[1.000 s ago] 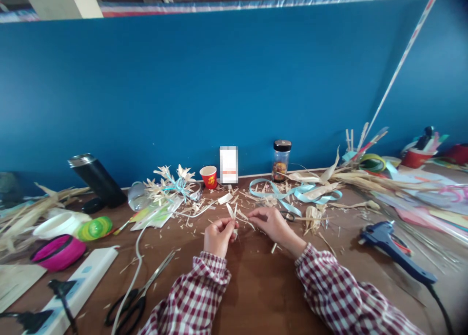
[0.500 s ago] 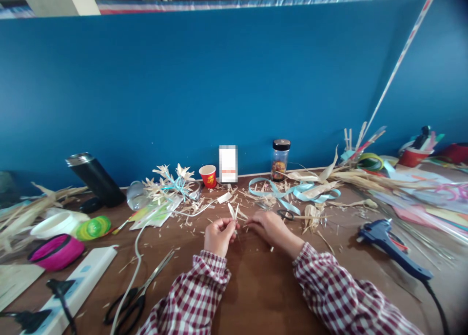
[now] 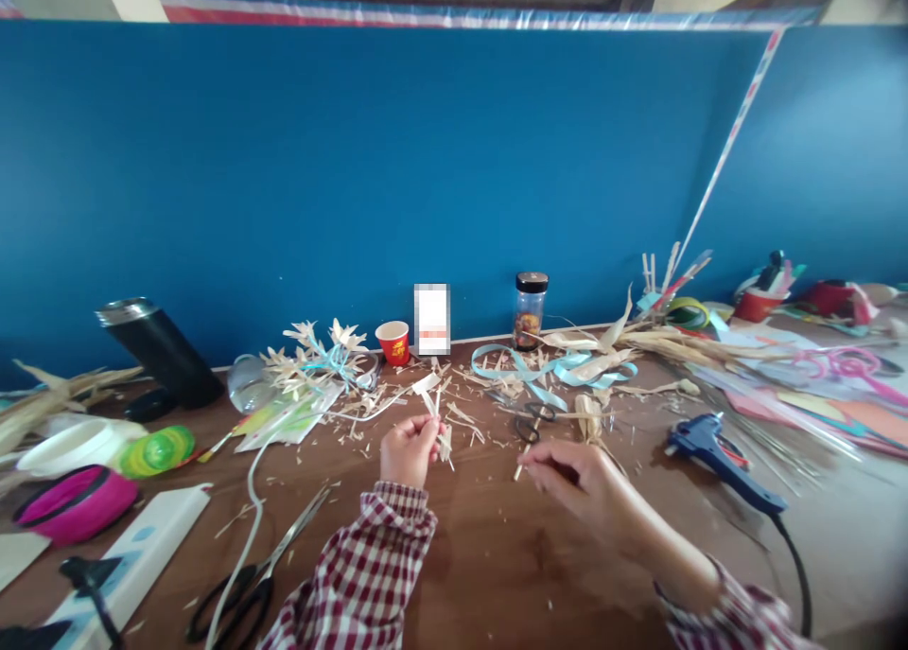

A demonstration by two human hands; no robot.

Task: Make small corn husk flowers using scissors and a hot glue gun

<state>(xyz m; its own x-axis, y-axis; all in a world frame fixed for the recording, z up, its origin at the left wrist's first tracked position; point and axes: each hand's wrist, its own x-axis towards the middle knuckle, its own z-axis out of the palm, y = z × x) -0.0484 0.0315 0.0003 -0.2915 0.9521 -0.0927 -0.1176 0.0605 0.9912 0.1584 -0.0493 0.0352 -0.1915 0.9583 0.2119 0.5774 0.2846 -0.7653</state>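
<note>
My left hand (image 3: 407, 453) is closed in a pinch around some pale corn husk strips (image 3: 430, 403). Two narrow points rise above the fingertips, and a ragged bit hangs below them. To the right, just above the table, my right hand (image 3: 578, 475) has its thumb and forefinger together at a short, thin pale stick (image 3: 520, 470). Beyond those fingertips lie small black-handled scissors (image 3: 529, 428). Husk scraps (image 3: 464, 423) litter the table past both hands.
Large scissors (image 3: 255, 574), a white cable and a power strip (image 3: 142, 560) lie at left. A blue glue gun (image 3: 727, 461) rests at right. Along the blue partition stand a black flask (image 3: 166, 352), husk flowers (image 3: 319, 357), a red paper cup (image 3: 392, 344) and a lidded jar (image 3: 529, 311).
My right hand has moved right and nearer to me, away from my left hand, with a thin stick now showing at its fingertips. My left hand still pinches the husk strips. The view has shifted slightly.
</note>
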